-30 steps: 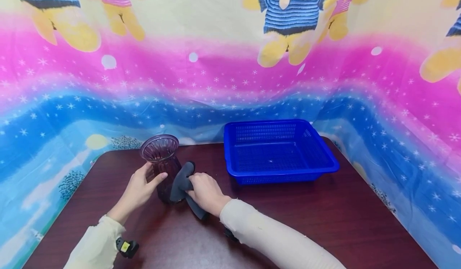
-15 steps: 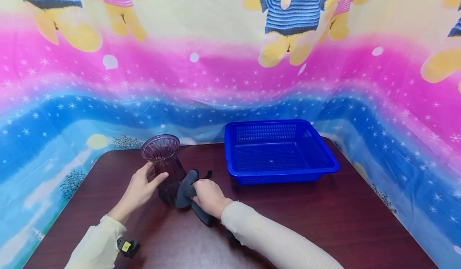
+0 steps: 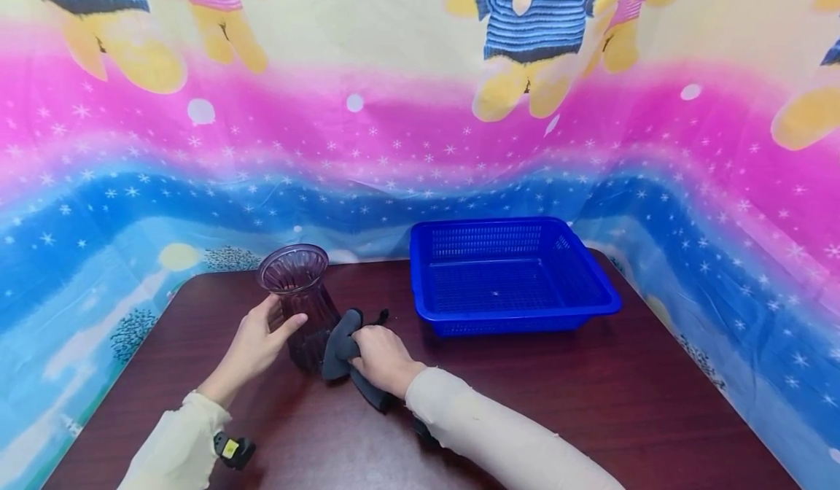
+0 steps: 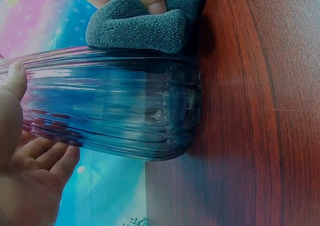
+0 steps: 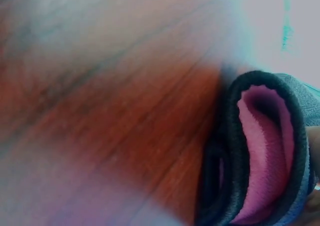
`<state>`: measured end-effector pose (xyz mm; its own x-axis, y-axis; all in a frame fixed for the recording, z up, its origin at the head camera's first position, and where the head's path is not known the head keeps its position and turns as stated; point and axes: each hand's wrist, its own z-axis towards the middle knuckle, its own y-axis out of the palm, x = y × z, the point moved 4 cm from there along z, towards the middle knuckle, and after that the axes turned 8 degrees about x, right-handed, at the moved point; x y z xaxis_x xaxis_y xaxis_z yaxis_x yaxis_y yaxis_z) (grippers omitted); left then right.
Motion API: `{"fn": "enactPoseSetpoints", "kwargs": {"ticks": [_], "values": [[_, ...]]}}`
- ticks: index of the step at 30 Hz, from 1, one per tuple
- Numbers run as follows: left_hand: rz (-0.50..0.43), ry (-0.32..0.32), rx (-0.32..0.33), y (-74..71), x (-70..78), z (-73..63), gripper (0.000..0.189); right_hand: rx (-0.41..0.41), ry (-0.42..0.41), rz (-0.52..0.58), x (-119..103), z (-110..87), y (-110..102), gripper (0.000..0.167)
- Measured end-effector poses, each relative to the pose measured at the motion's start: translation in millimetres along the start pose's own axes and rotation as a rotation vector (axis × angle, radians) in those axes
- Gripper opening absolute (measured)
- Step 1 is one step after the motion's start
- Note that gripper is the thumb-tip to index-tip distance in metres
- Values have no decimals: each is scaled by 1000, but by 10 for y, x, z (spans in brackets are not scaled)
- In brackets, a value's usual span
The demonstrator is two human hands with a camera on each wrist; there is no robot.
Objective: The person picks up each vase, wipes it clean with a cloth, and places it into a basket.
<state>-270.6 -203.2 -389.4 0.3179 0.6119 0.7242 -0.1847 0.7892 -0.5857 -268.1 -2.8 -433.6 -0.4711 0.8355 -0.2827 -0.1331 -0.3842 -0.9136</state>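
A purple ribbed glass vase (image 3: 308, 340) with a flared rim stands roughly upright over the left part of the table. My left hand (image 3: 252, 344) holds its left side, thumb in front and fingers behind. In the left wrist view the vase's clear ribbed body (image 4: 110, 106) fills the middle. My right hand (image 3: 382, 359) grips a folded dark grey towel (image 3: 340, 348) against the vase's lower right side. The right wrist view shows the towel's fold with a pink inner face (image 5: 262, 156). Whether the vase's base touches the table is hard to tell.
A blue plastic basket (image 3: 512, 322) with slotted walls sits at the back right of the dark red wooden table (image 3: 525, 395). Behind the table hangs a printed curtain (image 3: 367, 147), wrapping round both sides.
Over the first half second the right hand and towel slid slightly down and right along the vase. Since then they have hardly moved. The left hand keeps its hold.
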Motion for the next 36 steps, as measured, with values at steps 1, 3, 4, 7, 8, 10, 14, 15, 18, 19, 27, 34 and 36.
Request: {"fn": "enactPoseSetpoints", "kwargs": {"ticks": [1,3,4,7,8,10,14,15,18,19,27,34,36], "values": [[-1,-2,0,-1,-1,1,60,-2,2,3,-2,3,-7,10],[-5,-1,1,-1,-2,2,60,-2,6,13,-7,10,-25,10],[-7,0,1,-1,-4,2,60,0,7,18,-11,13,-37,10],[-7,3,3,1,-11,2,60,17,-3,35,-28,29,-80,9],[-4,2,4,2,-12,1,60,25,-9,39,-35,34,-97,9],[4,-1,5,3,-15,1,60,42,-22,48,-53,46,-134,9],[14,-10,3,2,-14,-1,62,74,-35,64,-88,73,-210,10],[13,-11,3,2,-14,0,62,80,-34,71,-97,81,-230,9],[7,-14,2,4,-16,0,63,98,-34,77,-124,104,-292,10],[6,-13,2,5,-17,-1,62,104,-34,82,-134,111,-312,11],[21,-10,2,18,-45,3,64,159,-35,93,-207,149,-462,15],[42,-11,-13,4,-28,-3,65,203,-45,88,-261,185,-566,18],[45,-16,-16,0,-30,0,66,202,-39,88,-268,191,-581,19]]}}
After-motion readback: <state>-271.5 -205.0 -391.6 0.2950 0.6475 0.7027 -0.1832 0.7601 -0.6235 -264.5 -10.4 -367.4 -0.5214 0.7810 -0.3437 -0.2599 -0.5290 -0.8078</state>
